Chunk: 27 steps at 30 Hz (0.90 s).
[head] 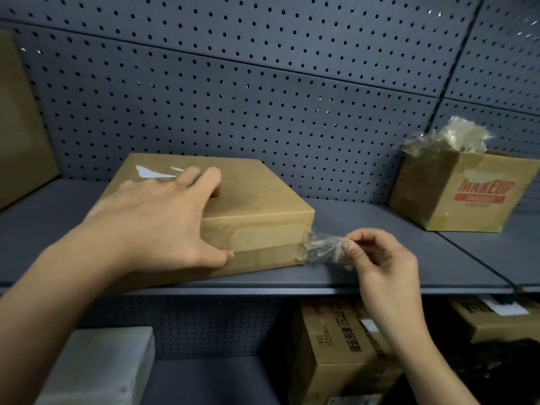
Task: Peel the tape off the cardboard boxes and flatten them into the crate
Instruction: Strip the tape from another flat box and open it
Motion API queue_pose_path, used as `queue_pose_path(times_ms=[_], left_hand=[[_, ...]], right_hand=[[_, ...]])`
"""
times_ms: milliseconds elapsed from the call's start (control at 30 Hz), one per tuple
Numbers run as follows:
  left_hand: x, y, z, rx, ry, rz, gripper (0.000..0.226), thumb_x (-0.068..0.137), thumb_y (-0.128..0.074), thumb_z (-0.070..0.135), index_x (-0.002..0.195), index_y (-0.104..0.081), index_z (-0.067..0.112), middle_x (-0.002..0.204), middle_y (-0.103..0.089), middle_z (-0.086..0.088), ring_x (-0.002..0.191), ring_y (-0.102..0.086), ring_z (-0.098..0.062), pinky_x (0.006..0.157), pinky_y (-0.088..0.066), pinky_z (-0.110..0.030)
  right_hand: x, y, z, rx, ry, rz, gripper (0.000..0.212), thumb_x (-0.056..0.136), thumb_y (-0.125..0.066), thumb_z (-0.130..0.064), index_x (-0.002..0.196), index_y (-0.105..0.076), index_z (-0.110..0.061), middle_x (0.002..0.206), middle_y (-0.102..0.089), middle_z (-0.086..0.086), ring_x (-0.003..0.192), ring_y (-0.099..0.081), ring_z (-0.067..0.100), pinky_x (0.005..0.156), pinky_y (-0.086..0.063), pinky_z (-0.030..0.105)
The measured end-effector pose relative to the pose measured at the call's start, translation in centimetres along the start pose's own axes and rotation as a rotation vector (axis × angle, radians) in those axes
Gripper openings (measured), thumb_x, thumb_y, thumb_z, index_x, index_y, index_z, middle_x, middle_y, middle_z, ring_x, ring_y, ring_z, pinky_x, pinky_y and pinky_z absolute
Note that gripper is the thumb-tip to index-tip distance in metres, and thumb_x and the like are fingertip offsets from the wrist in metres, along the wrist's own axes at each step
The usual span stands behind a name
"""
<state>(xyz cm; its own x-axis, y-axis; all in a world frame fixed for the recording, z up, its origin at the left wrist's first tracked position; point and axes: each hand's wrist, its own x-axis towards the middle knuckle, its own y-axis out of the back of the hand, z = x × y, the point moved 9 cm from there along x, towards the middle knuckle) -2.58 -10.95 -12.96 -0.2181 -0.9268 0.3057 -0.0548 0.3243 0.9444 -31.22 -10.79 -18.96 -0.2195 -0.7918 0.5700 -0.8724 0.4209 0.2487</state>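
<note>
Mid-peel, the right hand (380, 258) holds its grip pinched on crumpled clear tape (324, 249) at the cardboard box (257, 200) corner, centre frame on the shelf (394, 244), left hand (157, 217) spread flat bracing; next, probably a steady pull.

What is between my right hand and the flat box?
A crumpled strip of clear tape, stuck to a corner of the box and pinched by the right hand, in the head view.
</note>
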Motion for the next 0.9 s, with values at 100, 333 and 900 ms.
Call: queue_pose_path(times_ms=[100,333,900], left_hand=[[0.3,-0.2,-0.4,0.005,-0.017,-0.016,0.076,0.052,-0.037,0.098,0.102,-0.025,0.041,0.102,-0.042,0.022,0.071,-0.049,-0.005,0.056,-0.032,-0.035],[0.3,-0.2,-0.2,0.008,-0.004,-0.102,0.079,0.051,-0.027,0.103,0.108,-0.025,0.048,0.122,-0.046,0.021,0.102,-0.055,-0.018,0.074,-0.039,-0.039],[0.8,0.7,3.4,0.083,0.163,0.374,0.066,0.078,0.002,0.084,0.094,-0.025,0.026,0.105,-0.057,-0.006,0.085,-0.064,-0.030,0.056,-0.024,-0.034]], right_hand=[[-0.2,-1.2,-0.5,0.153,-0.068,-0.055,0.016,0.092,-0.064,-0.005,0.083,-0.070,-0.017,0.078,-0.071,-0.005,0.073,-0.064,0.006,0.068,-0.049,0.016],[-1.0,-3.8,-3.1,0.275,-0.043,-0.182,0.009,0.091,-0.066,-0.018,0.088,-0.075,-0.017,0.088,-0.074,0.000,0.084,-0.067,0.013,0.079,-0.052,0.025],[-0.8,-4.7,-5.6,-0.258,0.408,-0.140,0.015,0.084,-0.079,-0.017,0.095,-0.074,-0.026,0.100,-0.056,-0.012,0.099,-0.049,0.016,0.088,-0.046,0.043]])
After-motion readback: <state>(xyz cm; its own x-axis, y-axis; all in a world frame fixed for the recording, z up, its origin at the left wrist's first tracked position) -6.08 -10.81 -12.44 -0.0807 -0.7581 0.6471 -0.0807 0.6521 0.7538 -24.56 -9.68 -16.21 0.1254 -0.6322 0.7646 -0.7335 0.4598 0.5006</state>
